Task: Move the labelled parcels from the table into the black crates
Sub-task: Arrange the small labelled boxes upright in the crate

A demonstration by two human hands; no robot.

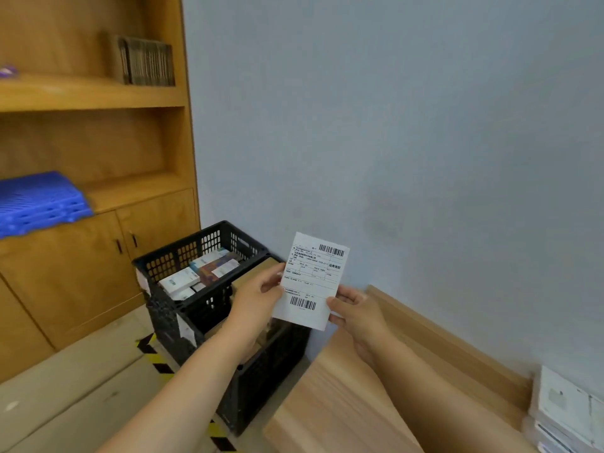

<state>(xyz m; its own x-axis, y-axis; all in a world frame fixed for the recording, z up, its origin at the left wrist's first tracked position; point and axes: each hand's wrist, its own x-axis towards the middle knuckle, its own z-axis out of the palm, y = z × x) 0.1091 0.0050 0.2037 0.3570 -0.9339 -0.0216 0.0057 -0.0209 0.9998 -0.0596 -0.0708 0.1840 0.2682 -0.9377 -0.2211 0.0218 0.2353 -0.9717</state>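
I hold a white parcel with a barcoded shipping label [312, 281] upright in both hands, above the table's left end and beside the crates. My left hand [258, 297] grips its left edge, my right hand [354, 308] its lower right edge. Two black crates stand on the floor against the wall: the far black crate [183, 256] holds several small boxes, the near black crate [261, 380] sits below my left forearm with brown parcels partly hidden inside. More white labelled parcels [568, 410] are stacked at the table's far right.
The light wooden table [343, 403] with a raised back edge runs along the grey wall. A wooden cabinet [81, 273] with shelves stands left, with a blue plastic tray [39, 204] on one shelf. Yellow-black tape [153, 354] marks the floor.
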